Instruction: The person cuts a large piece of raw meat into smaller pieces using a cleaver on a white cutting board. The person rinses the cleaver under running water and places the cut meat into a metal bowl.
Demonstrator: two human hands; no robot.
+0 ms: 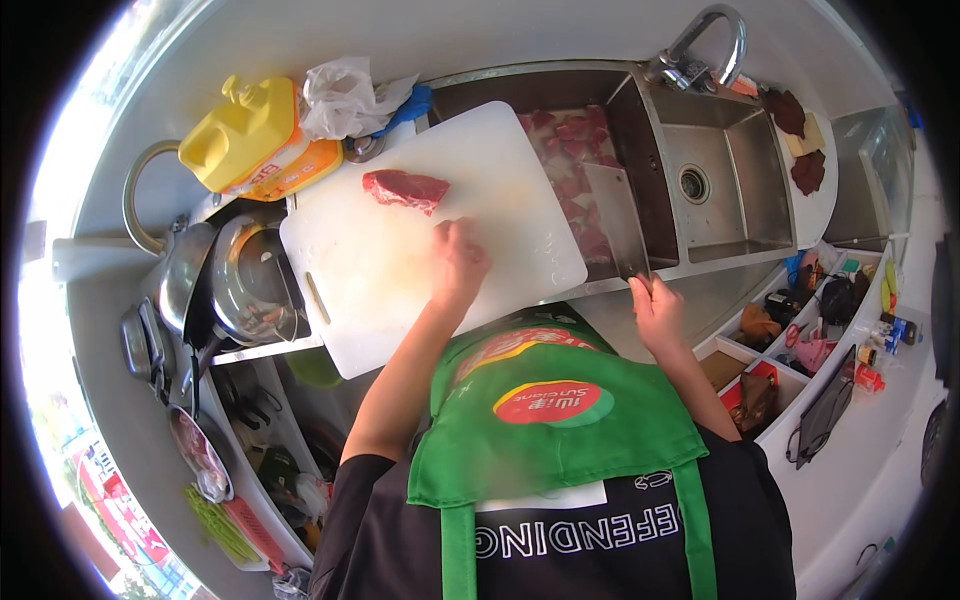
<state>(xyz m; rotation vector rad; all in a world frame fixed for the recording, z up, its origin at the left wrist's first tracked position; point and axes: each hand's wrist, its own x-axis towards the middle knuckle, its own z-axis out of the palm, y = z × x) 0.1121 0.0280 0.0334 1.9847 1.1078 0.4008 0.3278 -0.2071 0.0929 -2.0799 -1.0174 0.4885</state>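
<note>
My right hand (658,311) grips the handle of a cleaver (618,214), its broad blade held over the left sink basin. Below the blade lie several cut pieces of red meat (574,142) in the basin, in what looks like water. A chunk of raw red meat (406,189) rests on a white plastic cutting board (510,225), which overlaps the basin's left side. My left hand (459,255) is over the board, just nearer to me than the chunk and apart from it. Its fingers are blurred and look curled; whether they hold anything cannot be made out.
A yellow oil jug (244,135) and a plastic bag (341,97) stand behind the board. Metal pans (255,270) are at its left. The right sink basin (724,169) has a chrome faucet (701,45) behind it. Open compartments (787,330) with small items lie at right.
</note>
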